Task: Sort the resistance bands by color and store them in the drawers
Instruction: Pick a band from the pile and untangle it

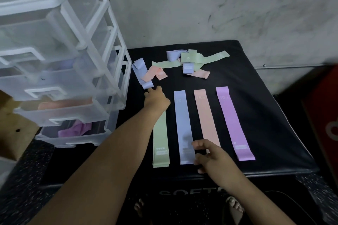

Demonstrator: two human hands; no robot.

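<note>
Four flat bands lie side by side on the black padded box (265,107): green (161,140), blue (183,124), peach (206,118) and purple (232,120). Behind them sits a tangled pile of green (201,57), blue (188,67) and peach (159,75) bands. My left hand (156,99) reaches over the top of the green flat band, its fingertips touching a crumpled blue band (141,75). My right hand (210,157) hovers with fingers apart over the near ends of the blue and peach flat bands.
A clear plastic drawer tower (60,64) stands at the left, touching the box. Its lower drawers are pulled out, with peach bands (64,104) in one and purple bands (75,129) in the lowest. A concrete wall is behind. My feet show below.
</note>
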